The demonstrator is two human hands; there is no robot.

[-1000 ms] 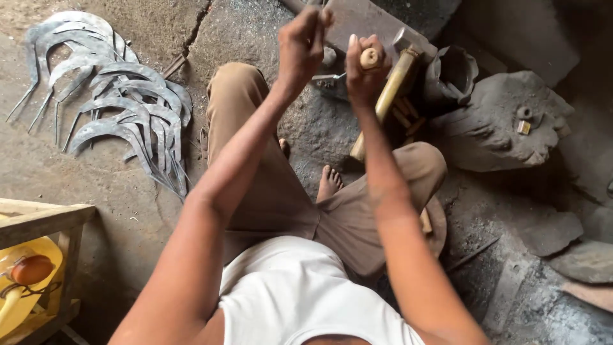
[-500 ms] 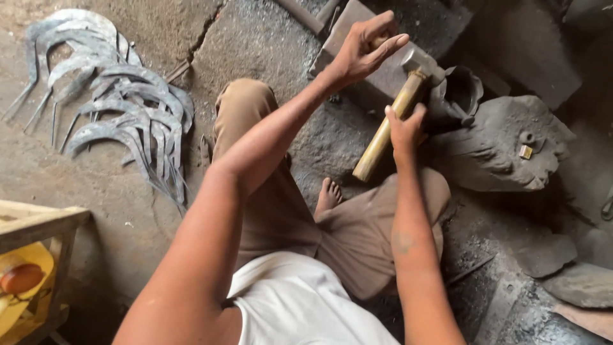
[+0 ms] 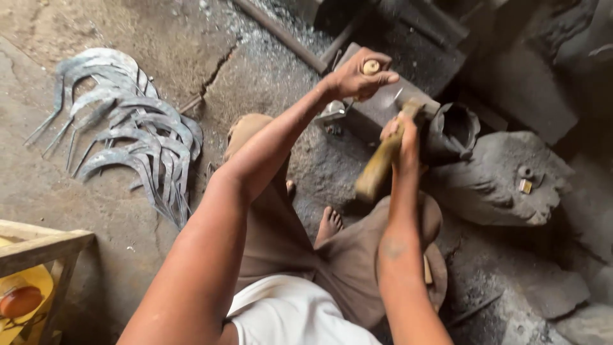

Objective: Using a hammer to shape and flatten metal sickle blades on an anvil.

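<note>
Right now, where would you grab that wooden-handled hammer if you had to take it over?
Take the hammer by the free lower end of its pale wooden handle, coming from the person's side. The right hand already wraps the upper handle near the head, and that lower end angles back toward the knee.

A seated worker wore a white sleeveless undershirt (image 3: 287, 319) and loose brown trousers (image 3: 300, 249), the cloth dusty and creased at the knees. Both arms were bare from shoulder to wrist, with no watch, bangle or glove on the left hand (image 3: 354, 78) or the right hand (image 3: 402, 137). A faint dark mark (image 3: 391, 248) showed on the right forearm. One bare foot (image 3: 329, 225) poked out between the trouser legs, toes visible
</note>
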